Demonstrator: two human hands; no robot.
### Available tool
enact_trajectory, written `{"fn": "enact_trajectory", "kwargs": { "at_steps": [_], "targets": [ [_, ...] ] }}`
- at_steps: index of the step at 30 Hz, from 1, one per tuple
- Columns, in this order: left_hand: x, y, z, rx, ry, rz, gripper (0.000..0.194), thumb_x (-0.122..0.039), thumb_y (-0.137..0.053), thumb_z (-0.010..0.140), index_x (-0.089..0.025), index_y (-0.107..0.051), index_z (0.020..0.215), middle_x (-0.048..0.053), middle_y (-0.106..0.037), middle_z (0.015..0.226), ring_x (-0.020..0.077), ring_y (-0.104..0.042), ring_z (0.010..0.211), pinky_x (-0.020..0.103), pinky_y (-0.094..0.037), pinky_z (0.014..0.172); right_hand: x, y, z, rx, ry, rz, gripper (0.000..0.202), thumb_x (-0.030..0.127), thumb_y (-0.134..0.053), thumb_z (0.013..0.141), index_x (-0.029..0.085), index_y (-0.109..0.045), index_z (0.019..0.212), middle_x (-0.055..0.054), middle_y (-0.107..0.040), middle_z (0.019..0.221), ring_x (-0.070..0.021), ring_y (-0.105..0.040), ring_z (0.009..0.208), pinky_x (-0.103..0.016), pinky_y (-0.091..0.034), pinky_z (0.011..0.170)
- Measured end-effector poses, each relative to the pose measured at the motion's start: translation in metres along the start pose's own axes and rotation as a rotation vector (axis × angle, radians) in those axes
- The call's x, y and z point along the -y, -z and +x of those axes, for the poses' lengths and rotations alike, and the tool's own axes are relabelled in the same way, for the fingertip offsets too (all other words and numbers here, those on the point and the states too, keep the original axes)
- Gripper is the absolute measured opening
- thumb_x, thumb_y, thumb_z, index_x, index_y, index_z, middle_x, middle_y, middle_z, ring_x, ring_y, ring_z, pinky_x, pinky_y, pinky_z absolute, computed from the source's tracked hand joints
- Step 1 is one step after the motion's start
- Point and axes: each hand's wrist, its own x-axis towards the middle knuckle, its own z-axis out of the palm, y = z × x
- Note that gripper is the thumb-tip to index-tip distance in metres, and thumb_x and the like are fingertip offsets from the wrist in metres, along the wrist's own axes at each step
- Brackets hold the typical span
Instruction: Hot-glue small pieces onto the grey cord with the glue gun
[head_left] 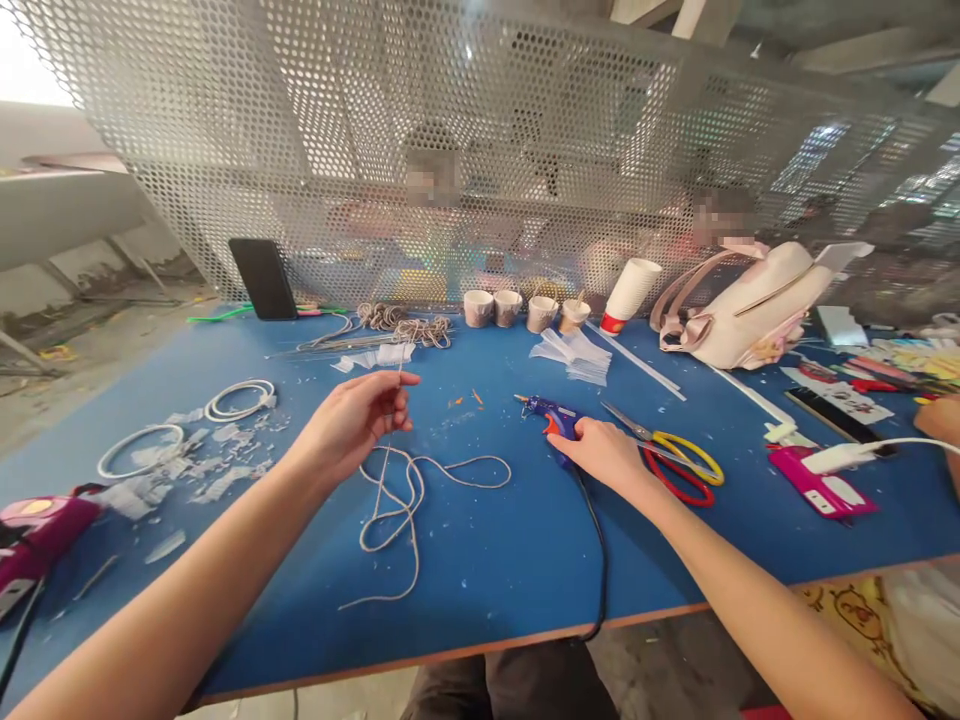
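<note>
My left hand is closed in a pinch above the blue table, holding the end of a thin grey cord whose loops lie below it. To the right, the fingers of my right hand are wrapped round a blue glue gun with an orange trigger. Its nozzle points left and its black cable runs down over the table's front edge. Scissors with red and yellow handles lie just right of my right hand. Small orange bits are between the hands.
White rings and clear scraps lie left. Behind are a black phone, cord bundles, paper cups, plastic strips and a pale bag. Power strips flank the work area. Another person's hand shows far right.
</note>
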Motion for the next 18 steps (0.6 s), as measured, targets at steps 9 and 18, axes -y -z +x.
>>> {"fn": "enact_trajectory", "kwargs": {
  "at_steps": [9, 18],
  "targets": [
    [0.014, -0.009, -0.007, 0.095, 0.134, 0.03, 0.01, -0.016, -0.058, 0.074, -0.014, -0.06, 0.083, -0.005, -0.046, 0.051, 0.0037, -0.032, 0.037, 0.015, -0.023, 0.034, 0.006, 0.002, 0.001, -0.014, -0.026, 0.584, 0.029, 0.048, -0.055, 0.063, 0.02, -0.048, 0.058, 0.003, -0.047, 0.047, -0.0143, -0.049, 0.046, -0.026, -0.038, 0.046],
    [0.03, -0.007, -0.006, 0.098, 0.201, 0.024, 0.007, -0.015, -0.057, 0.07, -0.017, -0.053, 0.074, -0.006, -0.046, 0.049, 0.002, -0.027, 0.035, 0.014, -0.014, 0.035, 0.049, 0.02, -0.016, -0.004, 0.223, 1.076, 0.021, 0.026, -0.064, 0.067, 0.018, -0.053, 0.083, 0.004, -0.055, 0.056, -0.0128, -0.052, 0.053, -0.026, -0.042, 0.053]
  ]
}}
